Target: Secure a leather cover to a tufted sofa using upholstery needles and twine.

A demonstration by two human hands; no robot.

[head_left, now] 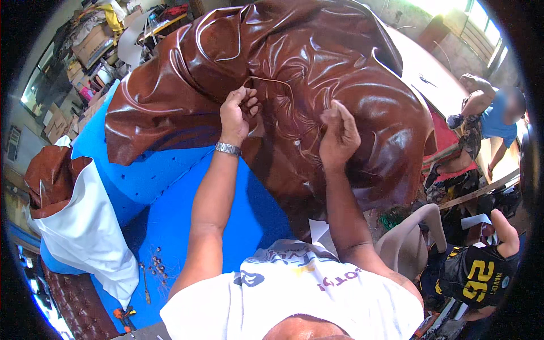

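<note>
the brown leather cover (272, 62) is lying bunched over the blue worktop (170, 187). the left hand (237, 113) is pinching a thin cord (277, 82) on it; the right hand (338, 135) is pinching its folds near the right edge.

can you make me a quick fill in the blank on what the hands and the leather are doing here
1. The brown leather cover lies on a ____ foam block.
2. The left hand wears a metal ____ at the wrist.
3. Both hands pinch a thin ____ running across the leather; right hand.

Missing words: blue; watch; thread
</note>
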